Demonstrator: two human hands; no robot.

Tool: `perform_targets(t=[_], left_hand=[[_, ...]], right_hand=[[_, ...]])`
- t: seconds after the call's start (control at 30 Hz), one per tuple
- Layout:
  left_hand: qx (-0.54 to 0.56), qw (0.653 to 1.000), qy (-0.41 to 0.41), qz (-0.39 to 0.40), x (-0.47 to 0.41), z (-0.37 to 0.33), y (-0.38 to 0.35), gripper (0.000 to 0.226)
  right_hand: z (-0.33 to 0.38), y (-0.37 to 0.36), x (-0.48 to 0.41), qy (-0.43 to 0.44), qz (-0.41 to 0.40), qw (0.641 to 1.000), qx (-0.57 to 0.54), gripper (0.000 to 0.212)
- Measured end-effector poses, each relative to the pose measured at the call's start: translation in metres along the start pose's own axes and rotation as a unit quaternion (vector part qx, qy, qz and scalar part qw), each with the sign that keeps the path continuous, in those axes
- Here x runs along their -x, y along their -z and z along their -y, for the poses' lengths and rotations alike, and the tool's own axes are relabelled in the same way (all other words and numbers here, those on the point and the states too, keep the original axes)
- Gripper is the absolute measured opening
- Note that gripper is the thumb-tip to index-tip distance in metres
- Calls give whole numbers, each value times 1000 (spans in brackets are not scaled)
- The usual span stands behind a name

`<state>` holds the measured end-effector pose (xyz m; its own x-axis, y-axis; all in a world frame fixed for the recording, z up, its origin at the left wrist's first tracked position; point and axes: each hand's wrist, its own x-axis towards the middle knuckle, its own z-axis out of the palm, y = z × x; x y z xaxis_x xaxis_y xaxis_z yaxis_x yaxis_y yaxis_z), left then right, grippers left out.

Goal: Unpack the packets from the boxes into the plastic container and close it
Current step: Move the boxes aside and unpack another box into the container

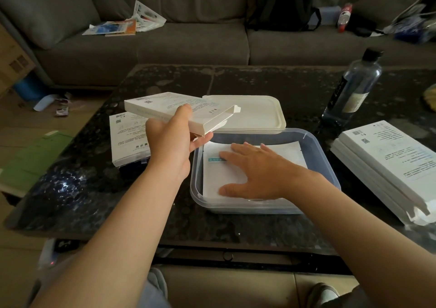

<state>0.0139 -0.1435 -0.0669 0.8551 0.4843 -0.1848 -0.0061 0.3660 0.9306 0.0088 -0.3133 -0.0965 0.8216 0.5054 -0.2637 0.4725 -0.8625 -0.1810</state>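
A clear plastic container [323, 163] stands on the dark table in front of me, with white packets [219, 177] lying flat inside it. My right hand [254, 173] rests on those packets, fingers spread and straight. My left hand [174, 140] grips a flat white box [169, 109] above the table, left of the container; the box's open end flap points right. The container's white lid [254, 111] lies just behind the container. Another white box [127, 140] lies on the table under my left hand.
A stack of white boxes [387, 163] lies at the table's right edge. A dark water bottle [354, 88] stands at the back right. Behind the table is a grey sofa [188, 40] with papers and a black backpack [283, 3].
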Motion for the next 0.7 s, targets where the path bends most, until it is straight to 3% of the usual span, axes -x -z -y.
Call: perform_targets(t=[0.7], left_hand=[[-7,1000,1,17,3,0,1,36]], right_hand=[[-2,-12,-14,2,29,999,43,90]])
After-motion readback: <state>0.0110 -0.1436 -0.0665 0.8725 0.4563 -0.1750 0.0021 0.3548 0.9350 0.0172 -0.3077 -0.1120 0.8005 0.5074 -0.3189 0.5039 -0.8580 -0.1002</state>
